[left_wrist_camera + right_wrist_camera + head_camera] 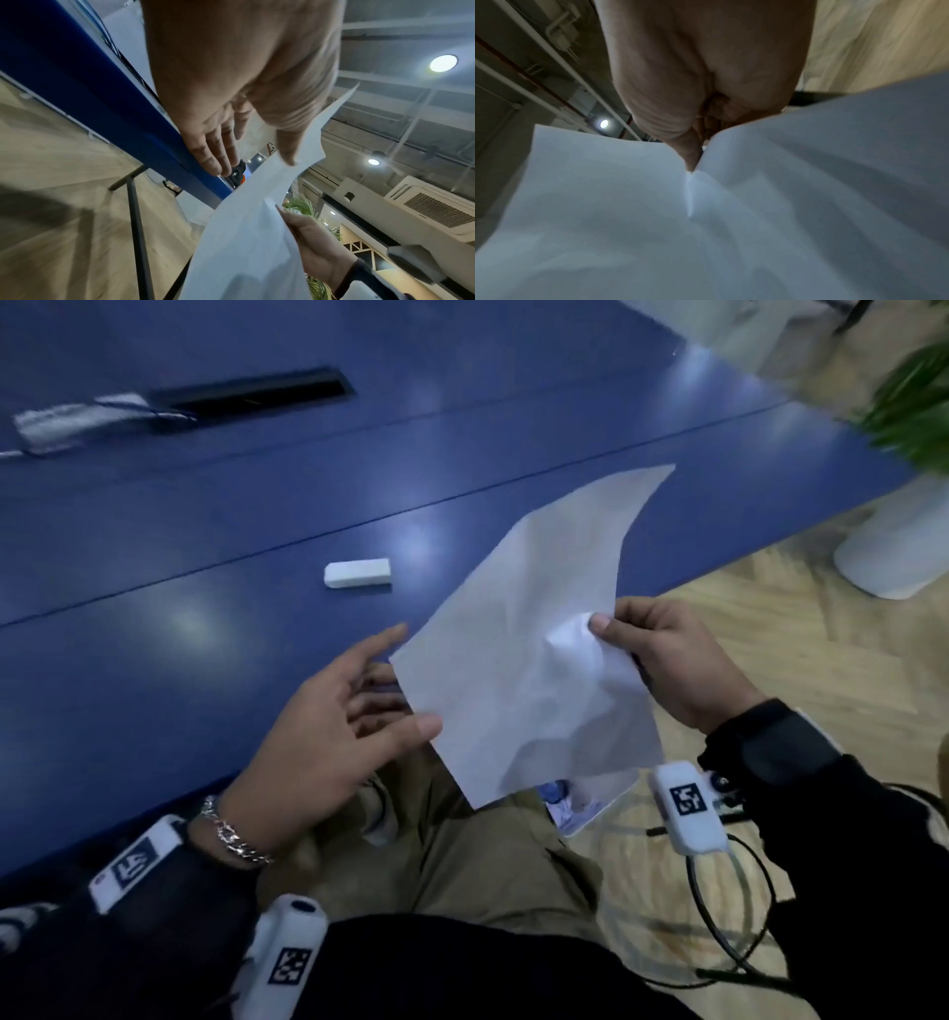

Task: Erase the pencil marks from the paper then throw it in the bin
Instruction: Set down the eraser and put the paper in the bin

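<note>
White paper sheet [518,660] held off the blue table [205,516], mid-frame. Pinched and creased at right edge by right hand [678,660]; crease plain only in right wrist view. Left hand [328,742], fingers spread and relaxed, thumb touching left edge. White eraser [357,573] on table, upper left of sheet.

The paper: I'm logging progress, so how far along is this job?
Erasing looks finished: the eraser lies alone on the blue table. The right hand pinches the creasing paper, the left hand open beside it. Binning remains; no bin shows.
</note>
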`<state>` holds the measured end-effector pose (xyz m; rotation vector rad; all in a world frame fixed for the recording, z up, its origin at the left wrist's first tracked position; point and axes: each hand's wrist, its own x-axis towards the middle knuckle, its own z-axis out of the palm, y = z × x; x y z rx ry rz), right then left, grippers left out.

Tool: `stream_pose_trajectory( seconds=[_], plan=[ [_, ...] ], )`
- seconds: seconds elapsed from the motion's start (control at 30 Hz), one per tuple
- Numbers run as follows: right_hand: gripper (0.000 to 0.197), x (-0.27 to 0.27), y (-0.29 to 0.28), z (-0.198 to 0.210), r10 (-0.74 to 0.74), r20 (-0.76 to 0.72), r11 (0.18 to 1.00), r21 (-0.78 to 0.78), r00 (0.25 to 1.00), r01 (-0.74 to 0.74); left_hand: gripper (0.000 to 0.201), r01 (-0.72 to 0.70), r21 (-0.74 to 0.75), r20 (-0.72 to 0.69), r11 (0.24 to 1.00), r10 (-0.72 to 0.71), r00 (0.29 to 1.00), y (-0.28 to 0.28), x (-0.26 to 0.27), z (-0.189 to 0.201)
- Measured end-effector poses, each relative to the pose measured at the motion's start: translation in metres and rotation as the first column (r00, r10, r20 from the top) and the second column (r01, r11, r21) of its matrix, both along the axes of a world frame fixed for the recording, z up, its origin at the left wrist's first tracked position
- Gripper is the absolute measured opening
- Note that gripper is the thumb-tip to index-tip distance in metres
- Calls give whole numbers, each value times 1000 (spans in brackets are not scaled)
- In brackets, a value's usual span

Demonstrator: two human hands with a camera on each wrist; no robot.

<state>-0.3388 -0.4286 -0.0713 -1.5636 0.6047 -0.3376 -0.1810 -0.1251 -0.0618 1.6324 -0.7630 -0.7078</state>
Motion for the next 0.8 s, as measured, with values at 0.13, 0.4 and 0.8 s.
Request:
stream_pose_trajectory(
  seconds=[0.13, 0.4, 0.8],
  plan=[
    [21, 39, 48, 27, 71, 77, 996, 46, 995, -75, 33, -201, -59, 183, 978, 209, 961, 27, 12, 7],
    [34, 128, 145, 34, 162, -3, 934, -322, 987, -154, 50, -632, -77, 232, 771, 630, 741, 128, 74, 16],
    [23, 233, 194, 15, 256, -278, 657, -653, 926, -378, 43, -705, 297, 633, 644, 420, 650, 182, 152, -4]
  ],
)
